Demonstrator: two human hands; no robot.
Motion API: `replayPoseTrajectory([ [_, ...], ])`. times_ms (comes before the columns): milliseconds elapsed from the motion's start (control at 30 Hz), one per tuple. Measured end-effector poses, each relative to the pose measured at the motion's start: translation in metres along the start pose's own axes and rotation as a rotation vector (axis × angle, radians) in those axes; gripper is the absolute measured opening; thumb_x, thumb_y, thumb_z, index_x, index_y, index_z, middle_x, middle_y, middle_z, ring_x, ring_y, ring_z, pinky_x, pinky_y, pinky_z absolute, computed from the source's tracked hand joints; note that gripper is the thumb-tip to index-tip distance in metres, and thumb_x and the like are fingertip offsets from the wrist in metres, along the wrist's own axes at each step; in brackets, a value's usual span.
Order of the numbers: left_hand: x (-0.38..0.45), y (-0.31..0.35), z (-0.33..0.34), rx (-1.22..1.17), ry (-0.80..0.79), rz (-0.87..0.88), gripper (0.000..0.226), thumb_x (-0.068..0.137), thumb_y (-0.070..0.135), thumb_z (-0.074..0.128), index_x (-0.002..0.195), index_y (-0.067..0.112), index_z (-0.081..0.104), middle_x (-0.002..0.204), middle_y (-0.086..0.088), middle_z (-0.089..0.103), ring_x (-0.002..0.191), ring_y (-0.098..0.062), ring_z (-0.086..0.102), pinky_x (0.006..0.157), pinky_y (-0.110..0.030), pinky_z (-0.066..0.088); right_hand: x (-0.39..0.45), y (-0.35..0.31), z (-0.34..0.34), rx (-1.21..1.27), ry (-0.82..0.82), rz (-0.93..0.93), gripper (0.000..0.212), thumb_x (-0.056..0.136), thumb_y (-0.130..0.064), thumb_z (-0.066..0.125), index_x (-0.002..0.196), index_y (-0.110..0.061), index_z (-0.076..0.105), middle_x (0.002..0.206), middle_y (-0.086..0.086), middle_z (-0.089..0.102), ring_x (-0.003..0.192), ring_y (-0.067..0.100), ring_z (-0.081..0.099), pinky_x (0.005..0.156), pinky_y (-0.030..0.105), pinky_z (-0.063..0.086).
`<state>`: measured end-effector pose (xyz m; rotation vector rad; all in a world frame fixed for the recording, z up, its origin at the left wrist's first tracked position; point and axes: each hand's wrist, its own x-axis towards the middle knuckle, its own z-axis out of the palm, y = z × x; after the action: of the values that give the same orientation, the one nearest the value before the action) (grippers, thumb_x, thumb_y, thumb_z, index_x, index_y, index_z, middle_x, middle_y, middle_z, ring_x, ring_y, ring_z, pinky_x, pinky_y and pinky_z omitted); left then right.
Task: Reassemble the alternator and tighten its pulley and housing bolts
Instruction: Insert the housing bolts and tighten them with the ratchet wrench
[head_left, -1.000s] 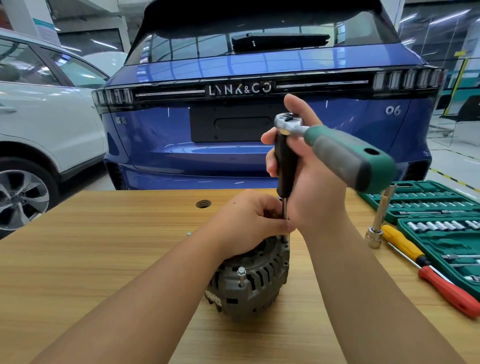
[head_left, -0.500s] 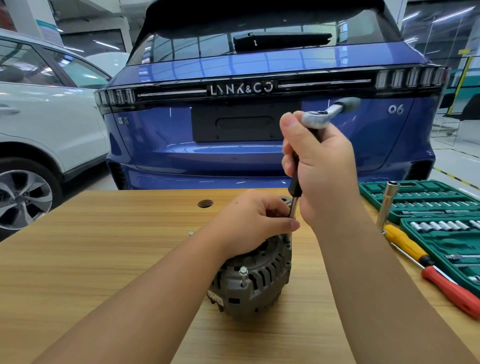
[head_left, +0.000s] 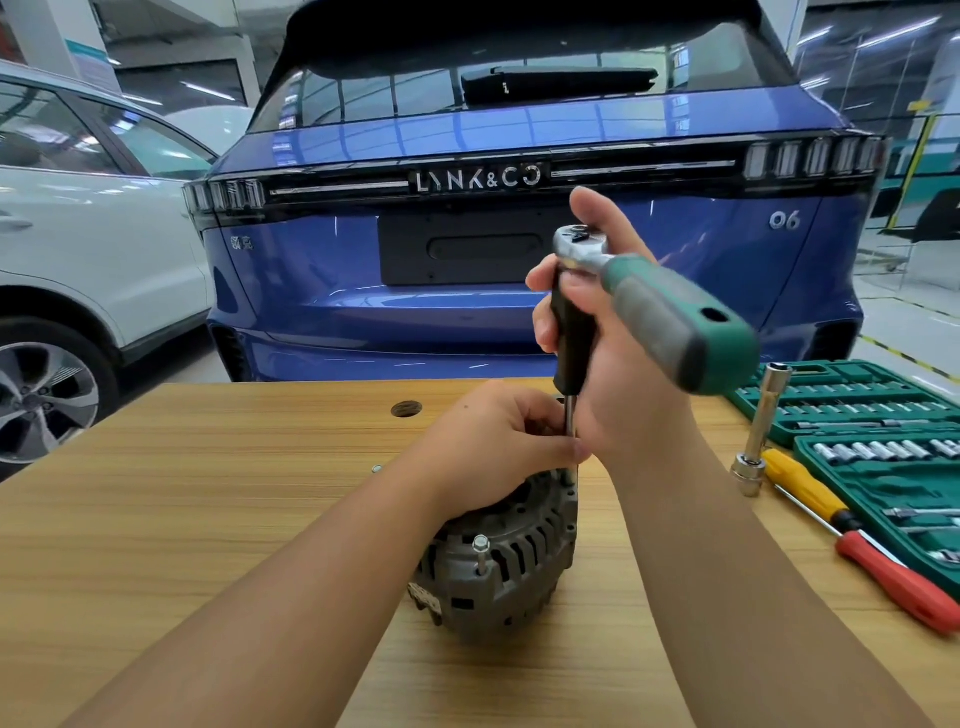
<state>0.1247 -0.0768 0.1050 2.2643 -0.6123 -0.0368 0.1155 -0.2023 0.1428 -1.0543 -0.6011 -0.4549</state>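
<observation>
1. My left hand rests on top of the grey ribbed metal alternator, which stands near the front middle of the pale wooden surface. Its fingers pinch the thin steel extension shaft just above the housing.
2. My right hand has its grip closed around the black upper part of the driver, under the chrome ratchet with the green-and-grey handle.
3. Risk: the tall tool stack could tilt and the socket slip off the bolt head, rounding it. I think it is seated, but my fingers hide the joint.
4. Risk: the alternator stands on a narrow base, so a sideways pull on the handle could tip it.
5. Risk: the long silver housing bolt at the front stands proud, so uneven tightening could cock the housing.
6. The open green plastic tool case at the right holds rows of chrome sockets and bits in moulded slots.
</observation>
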Motion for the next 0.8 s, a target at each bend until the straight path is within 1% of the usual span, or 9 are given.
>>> replayPoseTrajectory([
  [67,0.001,-0.001,0.000,0.010,0.000,-0.010,0.008,0.091,0.043,0.073,0.091,0.036,0.075,0.088,0.014,0.073,0.081,-0.002,0.067,0.078,-0.031,0.057,0.004,-0.003,0.001,0.045,0.009,0.068,0.036,0.104,-0.008,0.039,0.115,-0.030,0.065,0.087,0.013,0.063,0.059,0.017,0.055,0.053,0.024,0.046],
  [133,0.000,-0.001,0.000,0.015,0.007,-0.009,0.008,0.091,0.042,0.074,0.091,0.035,0.075,0.088,0.016,0.072,0.081,0.000,0.066,0.075,-0.025,0.055,0.004,-0.004,0.003,0.051,0.010,0.094,0.023,0.097,-0.026,0.050,0.115,-0.028,0.065,0.095,0.016,0.059,0.062,0.017,0.056,0.055,0.023,0.046],
  [167,0.000,-0.001,0.000,0.004,0.007,-0.012,0.008,0.092,0.041,0.074,0.093,0.034,0.076,0.088,0.016,0.073,0.081,-0.001,0.066,0.074,-0.025,0.055,0.003,-0.004,0.004,0.047,0.014,0.091,0.027,0.091,-0.033,0.055,0.116,-0.025,0.063,0.093,0.014,0.059,0.064,0.018,0.054,0.058,0.024,0.046],
  [267,0.000,0.001,0.001,0.007,-0.006,-0.004,0.008,0.093,0.040,0.073,0.096,0.034,0.077,0.089,0.015,0.074,0.080,0.000,0.066,0.072,-0.028,0.053,-0.004,-0.004,0.006,-0.075,0.110,0.023,0.036,0.088,-0.035,0.069,0.111,-0.007,0.063,0.071,-0.002,0.057,0.060,0.016,0.044,0.053,0.025,0.039],
  [367,0.000,0.003,0.001,-0.001,-0.028,-0.003,0.008,0.093,0.041,0.072,0.097,0.037,0.077,0.088,0.019,0.074,0.079,0.003,0.065,0.070,-0.023,0.047,-0.003,-0.003,0.004,-0.201,0.229,-0.004,0.037,0.085,-0.032,0.077,0.092,0.002,0.065,0.063,-0.002,0.045,0.057,0.018,0.035,0.050,0.028,0.034],
  [467,0.000,0.002,0.000,0.018,-0.016,-0.020,0.009,0.093,0.044,0.072,0.096,0.037,0.076,0.089,0.017,0.073,0.079,0.003,0.065,0.067,-0.022,0.045,-0.001,-0.006,0.001,-0.106,0.118,0.087,0.018,0.088,-0.022,0.074,0.099,-0.010,0.066,0.067,-0.003,0.052,0.058,0.014,0.043,0.054,0.024,0.041],
  [633,0.000,0.000,0.001,-0.028,-0.006,0.005,0.007,0.092,0.039,0.074,0.096,0.034,0.077,0.090,0.014,0.075,0.084,-0.003,0.068,0.077,-0.032,0.054,-0.003,0.003,0.006,-0.070,0.013,-0.107,0.032,0.090,-0.004,0.066,0.115,-0.024,0.062,0.079,-0.009,0.059,0.065,0.013,0.050,0.060,0.024,0.047],
  [700,0.000,0.000,0.001,-0.043,-0.010,0.009,0.008,0.092,0.037,0.074,0.098,0.033,0.078,0.094,0.013,0.077,0.091,-0.007,0.070,0.088,-0.038,0.056,-0.002,0.006,0.007,-0.118,0.001,-0.163,0.034,0.091,-0.009,0.066,0.117,-0.030,0.063,0.085,-0.009,0.059,0.066,0.014,0.050,0.061,0.024,0.047],
  [800,-0.001,0.000,0.000,-0.027,-0.017,0.011,0.011,0.093,0.040,0.072,0.102,0.036,0.078,0.096,0.018,0.076,0.088,0.000,0.069,0.081,-0.029,0.053,-0.006,0.009,0.003,-0.174,-0.038,-0.179,0.033,0.090,-0.021,0.069,0.117,-0.040,0.065,0.084,-0.004,0.057,0.067,0.015,0.050,0.063,0.024,0.047],
])
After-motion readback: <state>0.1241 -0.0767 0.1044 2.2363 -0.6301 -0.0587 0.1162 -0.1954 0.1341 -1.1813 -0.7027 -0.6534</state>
